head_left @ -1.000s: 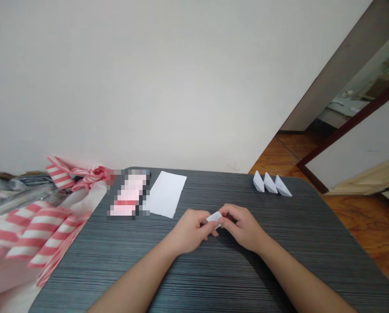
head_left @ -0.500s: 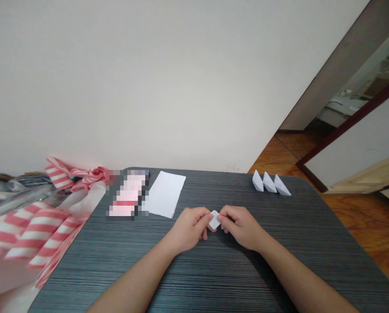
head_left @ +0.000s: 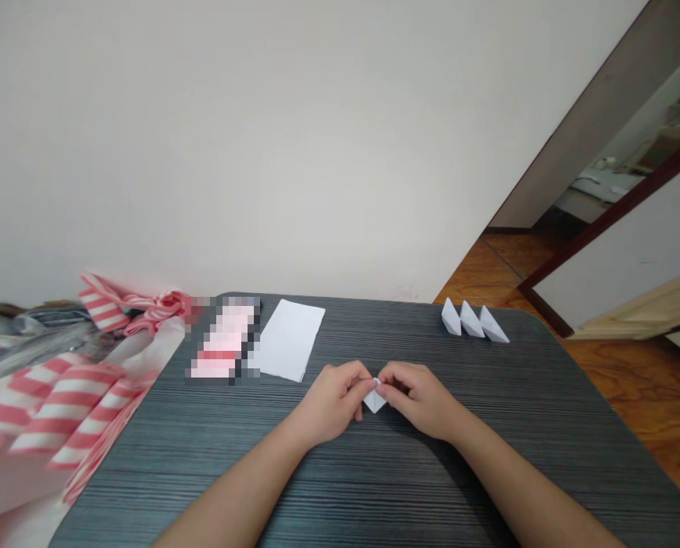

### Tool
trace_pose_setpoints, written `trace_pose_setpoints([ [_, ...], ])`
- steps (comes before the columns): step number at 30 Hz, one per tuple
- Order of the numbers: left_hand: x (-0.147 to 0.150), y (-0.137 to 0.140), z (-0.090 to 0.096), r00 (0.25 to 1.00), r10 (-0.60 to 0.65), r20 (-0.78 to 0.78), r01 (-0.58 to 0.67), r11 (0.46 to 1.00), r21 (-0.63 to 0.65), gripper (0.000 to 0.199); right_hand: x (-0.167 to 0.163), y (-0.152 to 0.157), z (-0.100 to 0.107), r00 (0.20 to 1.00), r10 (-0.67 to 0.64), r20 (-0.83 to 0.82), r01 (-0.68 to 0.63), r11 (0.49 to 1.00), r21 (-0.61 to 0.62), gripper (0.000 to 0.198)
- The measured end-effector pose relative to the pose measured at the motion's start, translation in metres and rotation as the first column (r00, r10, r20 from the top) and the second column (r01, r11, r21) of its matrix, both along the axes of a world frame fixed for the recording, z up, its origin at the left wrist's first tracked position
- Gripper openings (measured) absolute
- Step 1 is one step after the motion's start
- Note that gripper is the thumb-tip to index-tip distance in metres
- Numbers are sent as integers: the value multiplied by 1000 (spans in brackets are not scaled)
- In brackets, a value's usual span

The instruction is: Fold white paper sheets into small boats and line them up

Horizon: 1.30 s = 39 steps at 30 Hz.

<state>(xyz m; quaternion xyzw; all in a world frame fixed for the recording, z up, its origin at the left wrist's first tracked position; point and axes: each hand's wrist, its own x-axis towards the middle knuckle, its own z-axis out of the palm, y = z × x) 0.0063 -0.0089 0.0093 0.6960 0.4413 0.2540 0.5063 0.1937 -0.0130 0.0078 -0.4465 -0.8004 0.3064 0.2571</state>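
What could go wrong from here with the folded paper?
1. The small folded white paper is pinched by both the left hand and right hand; uneven pulling might tear it or spoil a crease.
2. Fingers cover part of its upper edge, so a misaligned fold there could go unnoticed.
3. Three pointed white paper shapes sit close together; a stray right-hand sweep might knock them.

No legible txt, nos. or brand names in view. Pixelated pink panel (head_left: 220,339), far L on tbl (head_left: 340,487): blocked out, so any wording on it can't be read. Faint reddish marks (head_left: 405,292) low on wall (head_left: 340,152), just above tbl's far edge: too blurry to tell if letters, nos. or neither. Bkgd clutter (head_left: 625,164), far R: too small + blurred to make out any labels.
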Motion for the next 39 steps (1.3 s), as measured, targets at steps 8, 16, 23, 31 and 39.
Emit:
trace_pose_setpoints([
  [8, -1, -1, 4, 999, -33, -24, 33, 999, 23, 32, -2, 0, -1, 1000, 2, -15, -3, 1000, -26, 20],
  [16, 0, 0, 4, 1000, -9, -16, 10, 999, 41, 30, -3, 0, 1, 999, -19, -37, 18, 999, -31, 20],
  [23, -1, 0, 4, 997, 53, 61, -57, 996, 64, 28, -2, 1, 3, 994, -49, -98, 48, 999, -12, 20],
  [31, 1, 6, -3, 877, 261, 404, -234, 965, -116, 20, 5, 3, -12, 921, -254, -295, 215, 964, -158, 11],
  [39, 1, 10, -10, 726, 368, 581, -248, 928, -277, 19, 4, 1, -16, 820, -304, -486, 192, 945, -266, 11],
])
